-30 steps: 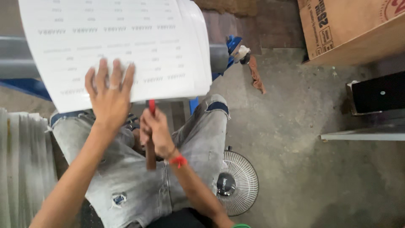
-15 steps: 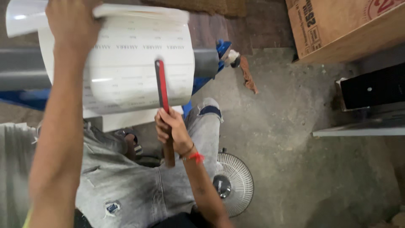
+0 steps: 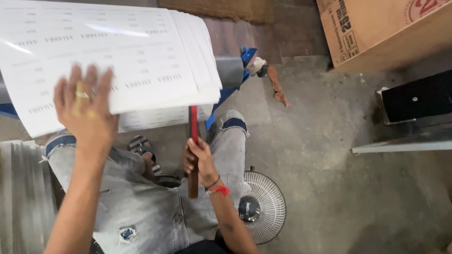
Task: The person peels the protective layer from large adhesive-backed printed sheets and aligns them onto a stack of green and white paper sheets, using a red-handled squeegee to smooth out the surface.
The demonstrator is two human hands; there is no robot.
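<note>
While the person sat in pale grey ripped jeans (image 3: 141, 202) above a concrete floor (image 3: 339, 178), the left hand (image 3: 84, 113) lay flat, fingers (image 3: 75, 80) spread and released, on the near edge of a thick stack of large white printed paper sheets (image 3: 117, 61). That stack lay across the upper left of the view, over a grey worktop (image 3: 230, 70). The right hand (image 3: 197, 160) had its fingers clenched around a long, narrow red and brown stick (image 3: 193, 141), held upright with its top under the stack's edge. A small round wire-guarded fan (image 3: 263, 207) lay on the floor just beside the right forearm. Farther right stood a brown cardboard box (image 3: 386, 33).
</note>
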